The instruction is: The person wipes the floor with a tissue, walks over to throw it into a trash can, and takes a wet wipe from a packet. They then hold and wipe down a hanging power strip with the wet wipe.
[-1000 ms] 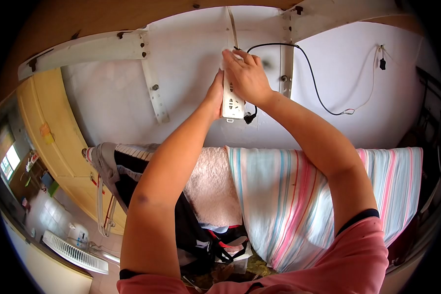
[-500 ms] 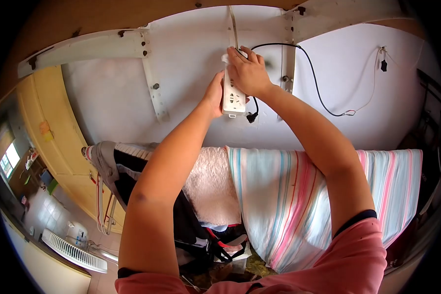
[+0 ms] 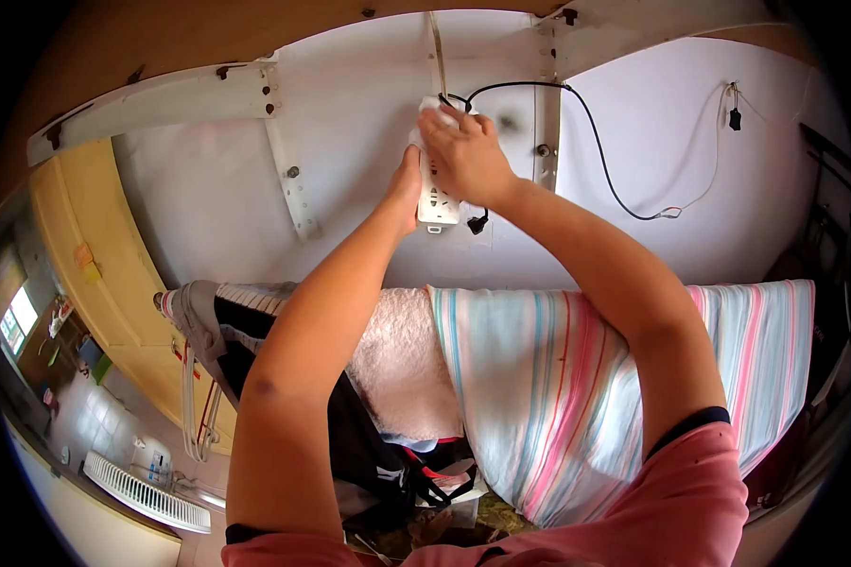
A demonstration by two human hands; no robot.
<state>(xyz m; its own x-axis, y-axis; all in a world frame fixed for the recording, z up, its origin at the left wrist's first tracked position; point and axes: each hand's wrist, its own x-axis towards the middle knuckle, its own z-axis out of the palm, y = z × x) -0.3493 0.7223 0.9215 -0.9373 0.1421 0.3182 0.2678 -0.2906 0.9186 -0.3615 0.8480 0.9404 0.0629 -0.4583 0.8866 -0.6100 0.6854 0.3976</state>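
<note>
From my station I see the pink shirt (image 3: 652, 501) closest, near five o'clock, both bare arms reaching from it toward twelve. Striped cloth (image 3: 539, 378) hangs from three to five o'clock; pale fleece cloth (image 3: 402, 354) just beside it, near six. Beyond these, at twelve o'clock: power strip (image 3: 435, 210), held roughly upright before the wall (image 3: 208, 189), lower outlets exposed. I log the left hand (image 3: 407, 187) as closed on the strip's nine o'clock edge. Right hand (image 3: 468, 156) lies across its upper face, fingers slightly bent; white scrap (image 3: 414, 137) by the fingertips, too blurred to identify. Palm hidden, so I cannot tell whether this hand grips anything. Black plug (image 3: 477, 225) just beside the strip's lower end, at its five o'clock. Black cord (image 3: 594, 142) arcs from near the strip's top toward two o'clock. Farther off: yellow door (image 3: 113, 255) at nine, white slatted grille (image 3: 147, 493) at eight.
</note>
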